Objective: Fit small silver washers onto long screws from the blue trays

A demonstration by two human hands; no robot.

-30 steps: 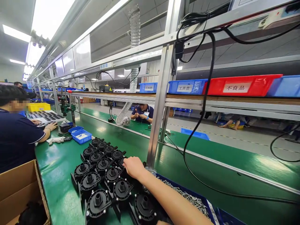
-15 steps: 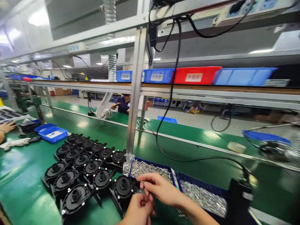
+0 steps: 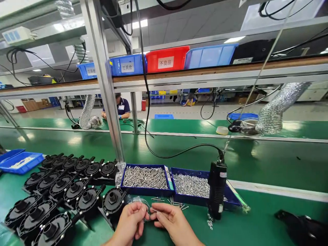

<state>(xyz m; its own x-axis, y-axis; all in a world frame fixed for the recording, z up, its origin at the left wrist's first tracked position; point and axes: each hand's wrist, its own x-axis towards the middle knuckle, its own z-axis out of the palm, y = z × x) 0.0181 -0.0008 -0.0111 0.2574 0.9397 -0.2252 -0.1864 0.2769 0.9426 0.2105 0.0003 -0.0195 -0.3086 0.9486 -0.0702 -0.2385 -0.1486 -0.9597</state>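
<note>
My left hand [image 3: 132, 218] is closed in a pinch beside the nearest black round housing [image 3: 112, 201]; a tiny piece may sit at its fingertips, too small to name. Close by on the right, my right hand [image 3: 172, 220] pinches what looks like a thin metal screw [image 3: 155, 210] between thumb and fingers. Just beyond both hands lie loose screws [image 3: 176, 203] and a clear plastic bag [image 3: 138, 201]. Behind them stand a blue tray of screws [image 3: 124, 182] and another blue tray holding small metal nuts or washers [image 3: 233, 201].
Rows of black housings cover the left side. A black electric screwdriver [image 3: 217, 191] hangs on a cord at the right, above a few small metal rings [image 3: 209, 222]. A black part [image 3: 302, 225] lies far right. A metal post [image 3: 104, 78] rises behind the trays. A person sits across the bench.
The view has swung right and levelled, so the housings and trays appear further left. My hands have moved from overlapping to side by side, fingertips close together.
</note>
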